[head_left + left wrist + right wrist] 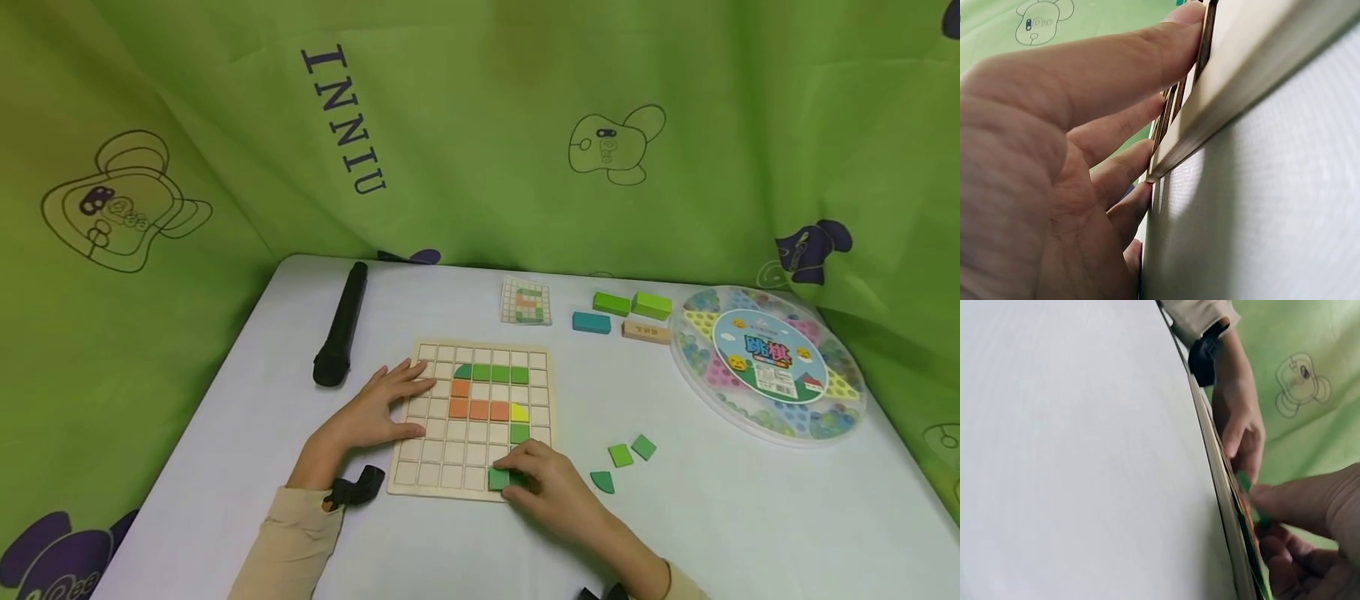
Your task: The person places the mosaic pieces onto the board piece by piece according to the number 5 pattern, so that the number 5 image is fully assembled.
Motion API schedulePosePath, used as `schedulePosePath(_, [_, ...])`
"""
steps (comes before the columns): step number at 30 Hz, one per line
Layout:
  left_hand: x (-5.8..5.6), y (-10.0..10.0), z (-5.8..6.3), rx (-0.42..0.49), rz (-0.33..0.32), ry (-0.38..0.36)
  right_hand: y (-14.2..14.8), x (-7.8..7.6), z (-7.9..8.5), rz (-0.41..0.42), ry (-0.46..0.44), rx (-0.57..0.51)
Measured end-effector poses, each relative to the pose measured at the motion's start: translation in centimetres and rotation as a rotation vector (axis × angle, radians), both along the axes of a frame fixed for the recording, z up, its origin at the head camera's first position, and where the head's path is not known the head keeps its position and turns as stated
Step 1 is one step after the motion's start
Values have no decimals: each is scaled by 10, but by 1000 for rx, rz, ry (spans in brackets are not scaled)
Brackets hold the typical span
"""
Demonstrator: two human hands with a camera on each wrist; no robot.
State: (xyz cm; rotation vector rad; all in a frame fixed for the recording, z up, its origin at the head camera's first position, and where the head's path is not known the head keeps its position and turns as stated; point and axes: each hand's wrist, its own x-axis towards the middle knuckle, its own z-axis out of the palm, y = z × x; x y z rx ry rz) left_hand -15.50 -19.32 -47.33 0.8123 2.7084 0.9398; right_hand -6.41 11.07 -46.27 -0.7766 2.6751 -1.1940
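A wooden grid board (450, 475) lies flat on the white table. Set in its cells are a dark green curved tile (464, 372), several green and orange square tiles (480, 410), and a yellow rounded tile (519, 412). My left hand (378, 410) rests on the board's left edge, fingers spread; in the left wrist view its fingertips touch the rim. Between thumb and fingers, my right hand (555, 487) pinches a green square tile (498, 478) at the board's bottom row. The hand covers the lower right cells. In the right wrist view this tile is partly hidden and blurred.
Right of the board lie two loose green square tiles (620, 455) and a green quarter-round tile (603, 482). Behind it are a pattern card (526, 302) and several blocks (591, 322). A black microphone (341, 333) lies left, a round Chinese checkers box (772, 358) right.
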Motion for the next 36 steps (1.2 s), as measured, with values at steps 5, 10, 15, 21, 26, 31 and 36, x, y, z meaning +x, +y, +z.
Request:
schedulePosePath(5, [0,1,0,-8,9,-11,-4,1,-6,8,20,35])
schedulePosePath(10, [1,0,1,-10,9,-15,-4,1,-8,5,41,34])
schedulePosePath(15, [1,0,1,-13,10,-21,-6,1,-6,-3,44,38])
schedulePosePath(21, [1,1,0,-10,16,-28,-6,1,-7,-14,52,51])
schedulePosePath(26, [1,1,1,-15,17,-34,-4,2,-7,-8,96,39])
schedulePosePath(31, [1,1,0,-18,15,-36,2,4,-3,-8,141,-30])
schedulePosePath(36, [1,1,1,-12,13,-30,20,7,4,-62,146,-21])
